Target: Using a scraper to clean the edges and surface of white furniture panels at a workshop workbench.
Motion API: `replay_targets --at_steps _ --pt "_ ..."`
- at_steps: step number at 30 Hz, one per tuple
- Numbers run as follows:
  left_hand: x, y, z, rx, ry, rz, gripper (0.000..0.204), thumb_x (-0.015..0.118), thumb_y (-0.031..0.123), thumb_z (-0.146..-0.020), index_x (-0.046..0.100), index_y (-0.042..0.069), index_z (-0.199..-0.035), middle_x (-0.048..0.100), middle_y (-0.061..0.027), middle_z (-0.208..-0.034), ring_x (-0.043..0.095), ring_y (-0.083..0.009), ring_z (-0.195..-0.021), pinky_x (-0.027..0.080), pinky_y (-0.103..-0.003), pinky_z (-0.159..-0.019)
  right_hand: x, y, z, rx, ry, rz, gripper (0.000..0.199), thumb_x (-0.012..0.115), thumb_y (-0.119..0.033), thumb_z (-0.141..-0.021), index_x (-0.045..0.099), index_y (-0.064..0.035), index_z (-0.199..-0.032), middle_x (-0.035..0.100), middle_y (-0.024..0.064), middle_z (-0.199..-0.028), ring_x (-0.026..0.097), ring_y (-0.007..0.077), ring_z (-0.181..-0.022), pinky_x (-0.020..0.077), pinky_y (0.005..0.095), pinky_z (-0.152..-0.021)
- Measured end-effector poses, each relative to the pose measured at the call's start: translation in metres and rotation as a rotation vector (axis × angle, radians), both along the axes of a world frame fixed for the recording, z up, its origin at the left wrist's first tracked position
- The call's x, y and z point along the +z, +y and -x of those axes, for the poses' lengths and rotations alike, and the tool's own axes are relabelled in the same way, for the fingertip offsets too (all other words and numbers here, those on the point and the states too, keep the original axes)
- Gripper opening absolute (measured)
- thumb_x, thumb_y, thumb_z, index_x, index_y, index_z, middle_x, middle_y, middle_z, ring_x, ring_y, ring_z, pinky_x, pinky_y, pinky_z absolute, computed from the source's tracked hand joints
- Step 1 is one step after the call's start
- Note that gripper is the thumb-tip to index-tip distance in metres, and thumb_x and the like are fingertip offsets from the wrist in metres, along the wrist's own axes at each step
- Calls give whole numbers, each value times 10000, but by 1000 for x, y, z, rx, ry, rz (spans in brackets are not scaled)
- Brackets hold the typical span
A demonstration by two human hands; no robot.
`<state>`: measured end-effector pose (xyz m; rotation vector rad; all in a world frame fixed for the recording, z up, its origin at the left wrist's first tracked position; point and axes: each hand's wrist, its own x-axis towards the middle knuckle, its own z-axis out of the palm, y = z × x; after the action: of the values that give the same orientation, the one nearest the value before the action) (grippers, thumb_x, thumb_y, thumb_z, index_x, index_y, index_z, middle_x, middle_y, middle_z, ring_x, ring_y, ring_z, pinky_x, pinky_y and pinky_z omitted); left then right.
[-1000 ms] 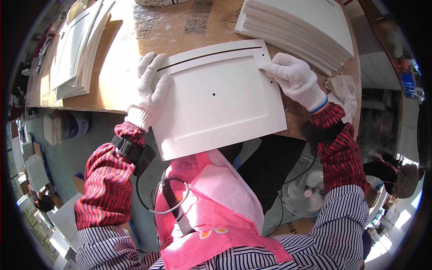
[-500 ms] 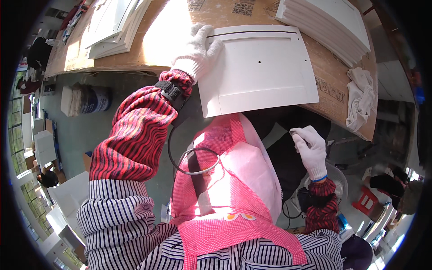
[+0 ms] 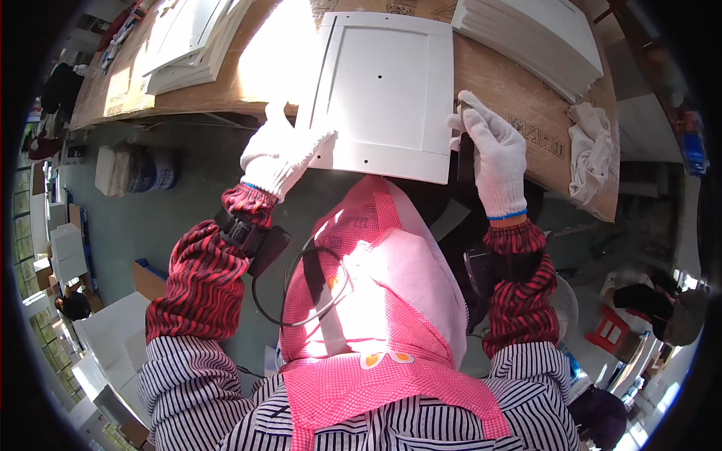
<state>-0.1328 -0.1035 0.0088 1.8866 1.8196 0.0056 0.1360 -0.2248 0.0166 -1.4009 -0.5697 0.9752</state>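
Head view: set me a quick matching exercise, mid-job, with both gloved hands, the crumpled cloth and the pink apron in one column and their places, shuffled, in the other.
Things:
1. left gloved hand
2. right gloved hand
3. crumpled white cloth
4. pink gingham apron

Places:
A. on the right end of the cardboard-covered table
B. beside the right edge of the white recessed panel
C. worn over the striped shirt
D. at the panel's lower left corner

Pairs: 1-D, 2-B, 3-A, 4-C
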Motion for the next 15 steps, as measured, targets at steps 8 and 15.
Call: replay_targets --at_steps 8,15 --pt "-15 -90 -47 304 -859 496 535 722 356 -1004 567 -59 -1306 711 -194 -1075 735 -229 -743 612 -325 -563 -15 -42 -54 -158 -689 356 222 719 -190 -989 753 8 -1082 766 99 -955 718 170 -788 571 336 -749" --pt "-34 -113 -54 364 -993 755 516 678 412 -1029 654 -98 -1101 700 -185 -843 710 -271 -685 580 -369 -577 -10 -33 -52 -87 -1228 272 159 731 -146 -975 777 -57 -1098 696 106 -936 681 284 -811 538 373 -752"
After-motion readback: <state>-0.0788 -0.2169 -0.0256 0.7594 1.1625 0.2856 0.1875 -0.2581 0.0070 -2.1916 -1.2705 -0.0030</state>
